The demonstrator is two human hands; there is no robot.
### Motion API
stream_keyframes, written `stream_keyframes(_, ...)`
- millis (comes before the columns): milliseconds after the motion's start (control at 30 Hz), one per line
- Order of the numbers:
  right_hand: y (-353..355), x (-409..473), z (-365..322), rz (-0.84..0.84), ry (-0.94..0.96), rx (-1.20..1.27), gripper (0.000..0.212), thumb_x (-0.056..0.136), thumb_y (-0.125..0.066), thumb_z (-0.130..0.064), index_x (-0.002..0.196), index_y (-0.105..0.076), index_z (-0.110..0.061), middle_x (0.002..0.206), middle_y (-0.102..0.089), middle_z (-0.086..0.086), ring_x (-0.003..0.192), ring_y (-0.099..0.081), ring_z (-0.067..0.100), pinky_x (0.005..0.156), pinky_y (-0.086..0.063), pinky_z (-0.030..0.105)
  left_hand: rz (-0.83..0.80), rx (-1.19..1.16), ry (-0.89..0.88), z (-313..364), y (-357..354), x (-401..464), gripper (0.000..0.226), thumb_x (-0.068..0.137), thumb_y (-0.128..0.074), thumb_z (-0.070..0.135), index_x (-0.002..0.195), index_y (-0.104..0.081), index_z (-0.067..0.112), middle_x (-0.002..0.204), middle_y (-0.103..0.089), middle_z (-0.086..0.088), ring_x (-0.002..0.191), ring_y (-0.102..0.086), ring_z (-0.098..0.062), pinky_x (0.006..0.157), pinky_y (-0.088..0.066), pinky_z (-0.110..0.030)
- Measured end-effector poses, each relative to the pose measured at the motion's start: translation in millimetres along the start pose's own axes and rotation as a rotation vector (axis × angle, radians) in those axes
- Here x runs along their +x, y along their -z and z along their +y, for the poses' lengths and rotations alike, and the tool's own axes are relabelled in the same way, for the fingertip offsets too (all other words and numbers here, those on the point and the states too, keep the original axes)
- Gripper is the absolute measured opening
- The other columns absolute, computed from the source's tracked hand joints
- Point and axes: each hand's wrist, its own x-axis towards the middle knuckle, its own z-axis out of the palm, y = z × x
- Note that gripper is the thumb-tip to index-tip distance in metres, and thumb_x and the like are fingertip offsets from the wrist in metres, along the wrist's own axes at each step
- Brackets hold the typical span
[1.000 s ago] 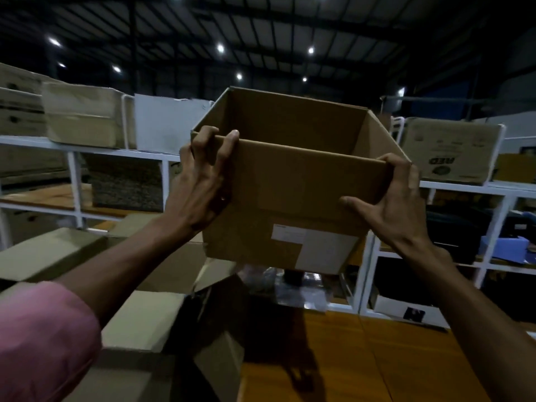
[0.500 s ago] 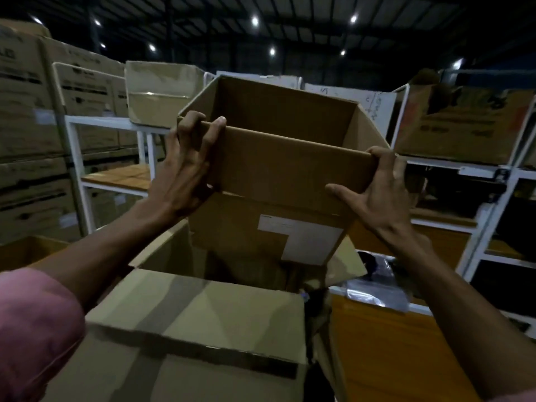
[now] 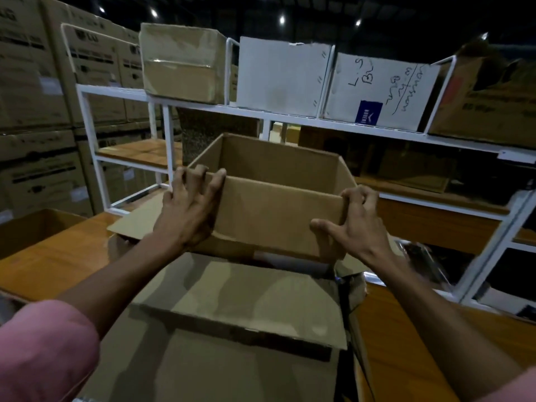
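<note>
While I stand at the carton [image 3: 246,300], a white rack [image 3: 290,116] rises behind it, with white boxes [image 3: 278,74] on its top shelf. Left of the carton and further back stands a stack [image 3: 29,97] of printed cases. A wooden table [image 3: 52,256] lies under the carton and shows on both sides of it. The carton is open, its near flap folded out toward me. Over the carton's far end I hold the box [image 3: 275,210], open at the top. Its bottom edge is hidden behind that flap, so I cannot tell whether it touches the carton's inside. My left hand [image 3: 188,210] grips the box's near left corner, fingers curled over the rim, palm on the wall. My right hand [image 3: 353,227] hooks the near right corner, thumb spread across the front.
</note>
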Motion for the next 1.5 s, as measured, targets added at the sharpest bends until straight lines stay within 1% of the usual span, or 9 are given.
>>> stream_keyframes(100, -22, -16, 11, -0.116, 0.023, -0.063, 0.053, 0.083, -0.067, -0.061, 0.115, -0.042, -0.026, 0.133, -0.035, 0.003, 0.105, -0.053, 0.022, 0.079, -0.055, 0.041, -0.494, 0.172, 0.027, 4, -14, -21, 0.121, 0.078, -0.078, 0.036, 0.155, 0.015, 0.030, 0.161, 0.005, -0.013, 0.147, 0.012, -0.051, 0.105, -0.016, -0.083)
stream_keyframes(233, -50, -35, 13, -0.340, 0.032, -0.123, 0.041, 0.091, -0.053, -0.062, 0.114, -0.049, -0.029, 0.128, -0.047, 0.003, 0.116, -0.044, 0.020, 0.092, -0.047, 0.041, -0.876, 0.065, 0.051, 5, -28, -36, 0.118, 0.078, -0.079, 0.046, 0.158, 0.006, 0.029, 0.167, 0.010, -0.004, 0.152, 0.007, -0.041, 0.111, -0.007, -0.079)
stream_keyframes(333, -67, -50, 12, -0.469, 0.006, -0.139, 0.043, 0.091, -0.051, -0.065, 0.117, -0.052, -0.031, 0.135, -0.046, 0.003, 0.129, -0.040, 0.023, 0.100, -0.044, 0.044, -0.872, 0.044, -0.004, 20, -31, -44, 0.110, 0.081, -0.075, 0.048, 0.159, 0.001, 0.030, 0.168, 0.010, -0.004, 0.153, 0.011, -0.037, 0.113, -0.002, -0.076)
stream_keyframes(433, -73, -63, 11, -0.476, 0.016, -0.133, 0.045, 0.091, -0.051, -0.064, 0.121, -0.051, -0.031, 0.145, -0.041, 0.002, 0.137, -0.031, 0.023, 0.105, -0.041, 0.045, -0.793, -0.073, -0.048, 40, -34, -50, 0.100, 0.085, -0.065, 0.058, 0.159, -0.006, 0.027, 0.168, 0.008, -0.003, 0.153, 0.013, -0.035, 0.114, 0.000, -0.073)
stream_keyframes(600, -57, -91, 20, -0.273, 0.043, -0.071, 0.052, 0.093, -0.052, -0.060, 0.134, -0.050, -0.027, 0.140, -0.044, 0.001, 0.133, -0.037, 0.021, 0.104, -0.041, 0.042, -0.351, -0.251, -0.177, 107, -42, -55, 0.076, 0.094, -0.054, 0.053, 0.157, -0.020, 0.027, 0.168, -0.006, -0.002, 0.154, 0.006, -0.028, 0.120, -0.012, -0.063)
stream_keyframes(767, -14, -127, 74, -0.132, 0.045, -0.002, 0.053, 0.092, -0.044, -0.058, 0.129, -0.054, -0.023, 0.130, -0.052, 0.004, 0.123, -0.045, 0.023, 0.101, -0.041, 0.040, -0.074, -0.442, -0.393, 221, -53, -62, 0.061, 0.088, -0.052, 0.044, 0.142, -0.047, 0.017, 0.152, -0.040, -0.013, 0.144, -0.027, -0.038, 0.109, -0.034, -0.060)
stream_keyframes(1000, 65, -198, 195, -0.003, -0.148, -0.035, 0.054, 0.095, -0.043, -0.059, 0.130, -0.054, -0.019, 0.129, -0.053, 0.003, 0.121, -0.048, 0.022, 0.098, -0.041, 0.035, -0.153, -0.459, -0.563, 380, -60, -77, 0.074, 0.078, -0.067, 0.036, 0.145, -0.042, 0.019, 0.153, -0.036, -0.012, 0.144, -0.025, -0.039, 0.111, -0.030, -0.059)
stream_keyframes(1267, 188, -306, 348, 0.057, -0.446, -0.108, 0.055, 0.096, -0.044, -0.057, 0.133, -0.053, -0.018, 0.132, -0.050, 0.006, 0.124, -0.046, 0.027, 0.098, -0.041, 0.039, -0.251, -0.420, -0.710, 582, -49, -103, 0.076, 0.089, -0.061, 0.043, 0.154, -0.027, 0.021, 0.164, -0.012, -0.011, 0.150, -0.005, -0.038, 0.116, -0.018, -0.062)
stream_keyframes(1500, 282, -390, 444, 0.091, -0.627, -0.171, 0.051, 0.098, -0.048, -0.053, 0.135, -0.050, -0.019, 0.138, -0.049, 0.008, 0.129, -0.043, 0.028, 0.101, -0.041, 0.043, -0.299, -0.461, -0.793, 725, -44, -139, 0.076, 0.090, -0.060, 0.045, 0.154, -0.027, 0.022, 0.165, -0.010, -0.009, 0.151, -0.002, -0.038, 0.116, -0.019, -0.064)
